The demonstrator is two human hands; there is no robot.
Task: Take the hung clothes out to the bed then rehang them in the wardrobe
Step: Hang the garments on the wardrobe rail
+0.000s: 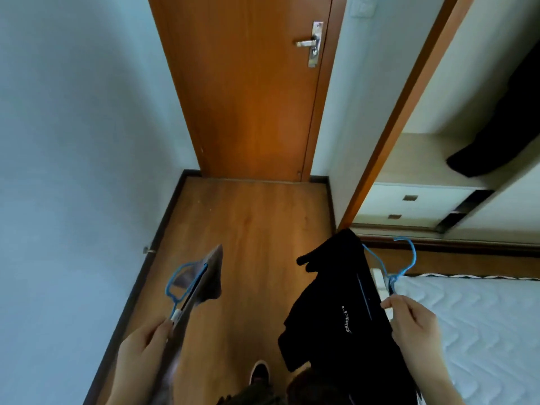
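Observation:
My left hand (143, 349) grips the neck of a blue wire hanger (182, 285) that carries a greyish-brown garment (209, 276), held out over the floor at lower left. My right hand (415, 325) pinches the neck of a second blue wire hanger (400, 264) with a black garment (339, 311) bearing white lettering draped from it. The black garment hangs beside the bed (482, 317), whose white quilted mattress fills the lower right. The open wardrobe (438, 159) stands at the right, with a dark garment (502, 135) hanging inside it.
A closed wooden door (248, 92) with a metal handle (309, 43) faces me. Wooden floor (248, 229) runs between the pale wall on the left and the wardrobe. White drawers (409, 206) sit low in the wardrobe. My shoe (259, 372) shows at the bottom.

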